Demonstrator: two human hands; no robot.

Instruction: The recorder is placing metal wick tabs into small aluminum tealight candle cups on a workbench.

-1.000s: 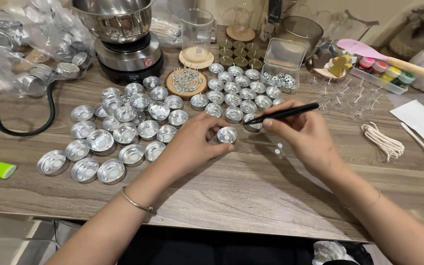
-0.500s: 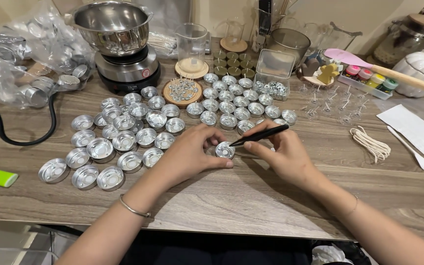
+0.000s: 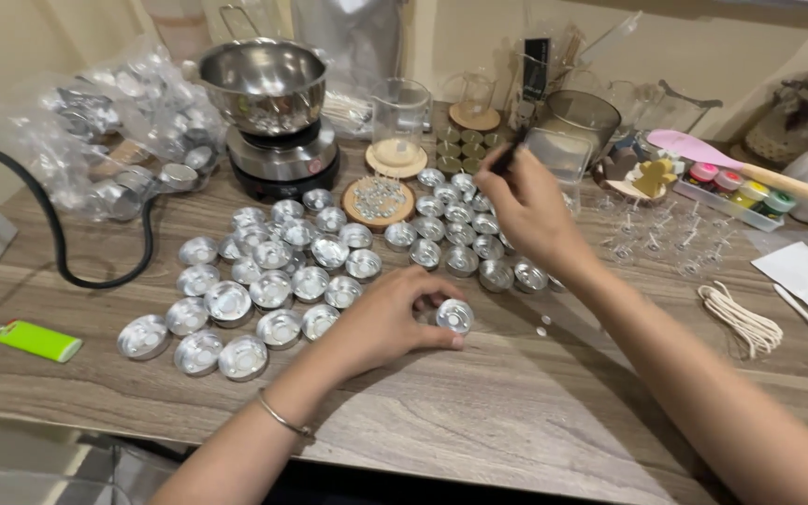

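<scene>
L hand (image 3: 381, 323) pins one tealight cup (image 3: 454, 316); R hand (image 3: 530, 210) up at 12 w/ a dark tool (image 3: 505, 157).

Cup sits upright on the wood table (image 3: 479, 421), touching L thumb and fingertips, which pinch its rim from 9 o'clock. R fingers are pressed together around the thin tool, well apart from the cup, toward 1 o'clock over the cup rows (image 3: 460, 234). L hand is far nearer.

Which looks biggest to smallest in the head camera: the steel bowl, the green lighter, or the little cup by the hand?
1. Steel bowl, clearly largest.
2. Green lighter.
3. Small foil cup, touched by the left hand.
</scene>
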